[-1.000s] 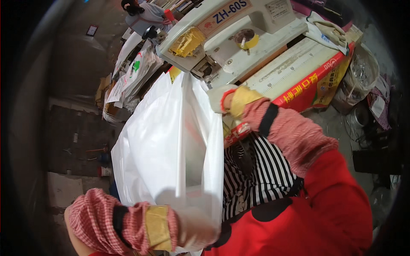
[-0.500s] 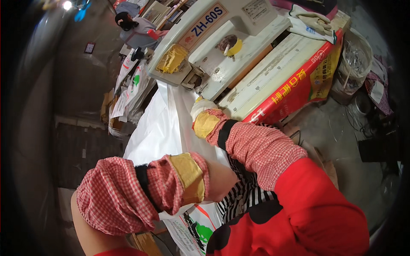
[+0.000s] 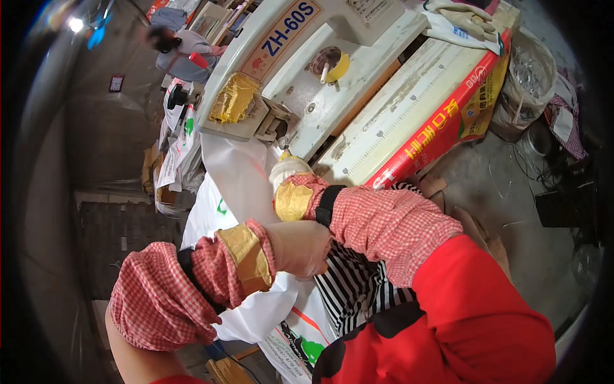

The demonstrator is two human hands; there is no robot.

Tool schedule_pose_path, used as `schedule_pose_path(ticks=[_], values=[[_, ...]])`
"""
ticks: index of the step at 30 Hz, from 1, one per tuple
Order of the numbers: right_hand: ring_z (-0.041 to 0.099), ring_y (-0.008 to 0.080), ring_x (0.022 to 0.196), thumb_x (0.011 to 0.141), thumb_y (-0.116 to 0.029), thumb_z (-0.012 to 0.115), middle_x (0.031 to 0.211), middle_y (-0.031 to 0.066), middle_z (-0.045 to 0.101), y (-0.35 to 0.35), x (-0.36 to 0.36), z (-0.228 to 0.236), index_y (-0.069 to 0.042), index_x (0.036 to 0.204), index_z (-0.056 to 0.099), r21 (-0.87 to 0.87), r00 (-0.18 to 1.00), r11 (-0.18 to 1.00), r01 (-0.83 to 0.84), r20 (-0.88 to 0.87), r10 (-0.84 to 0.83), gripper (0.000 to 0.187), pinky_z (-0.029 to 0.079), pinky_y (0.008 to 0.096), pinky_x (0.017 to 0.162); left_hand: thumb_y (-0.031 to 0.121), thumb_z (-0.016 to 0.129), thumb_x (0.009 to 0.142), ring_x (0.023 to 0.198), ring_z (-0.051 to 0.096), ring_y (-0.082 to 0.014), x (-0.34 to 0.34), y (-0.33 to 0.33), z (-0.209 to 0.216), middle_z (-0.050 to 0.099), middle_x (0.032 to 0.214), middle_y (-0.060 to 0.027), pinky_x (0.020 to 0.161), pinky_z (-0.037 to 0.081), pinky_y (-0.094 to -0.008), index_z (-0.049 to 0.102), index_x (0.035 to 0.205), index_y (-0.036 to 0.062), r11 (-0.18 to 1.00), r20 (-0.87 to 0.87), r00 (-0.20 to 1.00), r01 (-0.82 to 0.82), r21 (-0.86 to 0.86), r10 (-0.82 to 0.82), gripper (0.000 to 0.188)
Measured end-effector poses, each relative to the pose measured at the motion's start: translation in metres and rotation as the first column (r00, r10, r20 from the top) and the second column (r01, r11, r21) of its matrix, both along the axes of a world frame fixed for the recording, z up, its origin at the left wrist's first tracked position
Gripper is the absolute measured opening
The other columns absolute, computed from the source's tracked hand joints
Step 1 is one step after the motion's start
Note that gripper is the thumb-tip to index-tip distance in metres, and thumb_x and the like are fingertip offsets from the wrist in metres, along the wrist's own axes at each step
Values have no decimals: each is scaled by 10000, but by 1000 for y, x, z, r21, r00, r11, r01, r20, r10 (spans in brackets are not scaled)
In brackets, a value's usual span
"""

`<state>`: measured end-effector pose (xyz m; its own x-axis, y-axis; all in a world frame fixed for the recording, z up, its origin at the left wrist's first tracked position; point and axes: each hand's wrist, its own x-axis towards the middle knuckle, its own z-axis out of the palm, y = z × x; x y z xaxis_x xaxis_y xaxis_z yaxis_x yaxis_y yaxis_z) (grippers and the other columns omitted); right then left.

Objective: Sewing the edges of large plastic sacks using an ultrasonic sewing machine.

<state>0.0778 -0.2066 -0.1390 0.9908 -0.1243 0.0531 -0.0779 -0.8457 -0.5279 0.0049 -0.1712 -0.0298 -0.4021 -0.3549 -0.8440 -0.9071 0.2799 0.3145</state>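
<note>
A white woven plastic sack (image 3: pixel 233 182) with green print hangs by the head of a pale industrial sewing machine (image 3: pixel 291 48). My right hand (image 3: pixel 289 171), in a whitish glove with a yellow fingertip, is closed on the sack's edge close to the needle area. Nearer my body my left hand (image 3: pixel 299 246), also gloved, curls around a lower part of the sack; its fingertips are mostly hidden. Checked red-and-white sleeve covers with yellow patches and black bands wrap both forearms. More printed white sack (image 3: pixel 288 349) lies against my striped apron.
A yellow tape roll (image 3: pixel 337 67) sits on the machine bed. Right of it runs a worn ledge (image 3: pixel 384 121) fronted by red and yellow sheeting. Gloves (image 3: pixel 464 25) lie at its far end, beside a bag of scraps (image 3: pixel 527 83). A co-worker (image 3: pixel 185 54) is at the far left, behind stacked sacks.
My left hand has shifted left and up, and the sack has folded and turned, showing green print. The machine and my right hand sit slightly further left in view.
</note>
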Motion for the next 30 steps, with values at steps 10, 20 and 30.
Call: schedule_pose_path(ticks=[10,20,30], values=[[601,268,666,759,-229,533,820,178,607,-68,-41,-3,14,1135,471,738,995,669,91,-47,-84,451,478,347,606,209,543,689,720,581,-326,127,-6,-28,602,744,-168,664,472,-370,627,804,59,830,430,729,-350,-434,533,207],[567,328,911,791,-254,477,1005,180,580,-54,-75,12,-55,1188,441,579,999,815,0,-43,30,445,435,409,794,168,482,796,629,568,-336,171,31,-46,569,649,-170,575,462,-393,591,867,61,704,134,804,-410,-580,579,169],[534,282,804,675,-89,604,822,133,559,-88,-99,53,-36,743,587,232,672,895,-382,735,96,88,419,355,728,46,696,615,622,530,-135,93,159,98,513,1174,-138,603,465,-244,473,1167,11,-65,-224,323,-438,-897,919,596]])
